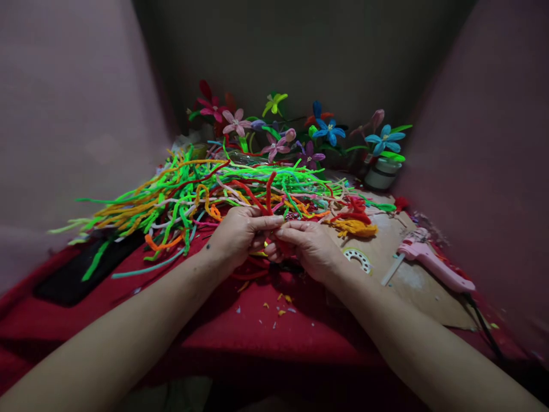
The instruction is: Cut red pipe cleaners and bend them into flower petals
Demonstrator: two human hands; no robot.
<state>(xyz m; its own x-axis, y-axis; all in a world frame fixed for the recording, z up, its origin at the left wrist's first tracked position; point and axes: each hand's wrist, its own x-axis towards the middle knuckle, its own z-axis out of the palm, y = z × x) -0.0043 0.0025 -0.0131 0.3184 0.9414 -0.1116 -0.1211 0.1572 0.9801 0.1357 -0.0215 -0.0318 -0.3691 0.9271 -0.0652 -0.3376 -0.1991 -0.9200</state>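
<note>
Red pipe cleaner [270,194] is being held between the left hand [241,230] and the right hand [312,243], above the red cloth [253,337] and in front of the pile of coloured pipe cleaners [182,194]. On the left, it is being pinched by thumb and finger; on the right, its lower part seems to be gripped also, the fingertips almost meeting. Probably it is being bent or twisted at this step; for the next move, a firm pinch and a small turn seem to be needed. At the right rear, a pale jar [383,174] is standing; its contents cannot be told, nor whether the light-blue flower [385,139] is being supported in it.
</note>
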